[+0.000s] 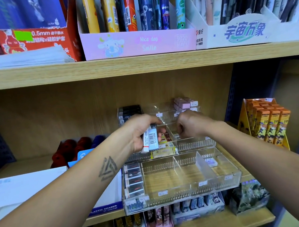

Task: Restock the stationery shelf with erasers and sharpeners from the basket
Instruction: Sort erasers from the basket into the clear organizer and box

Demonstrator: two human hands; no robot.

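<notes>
Before a wooden shelf in a stationery shop, a person's left hand grips a small stack of wrapped erasers above a tiered clear plastic organizer, whose nearest compartments are mostly bare. The right hand, curled into a fist over the middle tier, may pinch something; what it is cannot be told. The erasers look light, firm and smooth in their sleeves, best pinched across their long sides. Beyond, pink erasers fill the top tier; boxed pens line the shelf above.
</notes>
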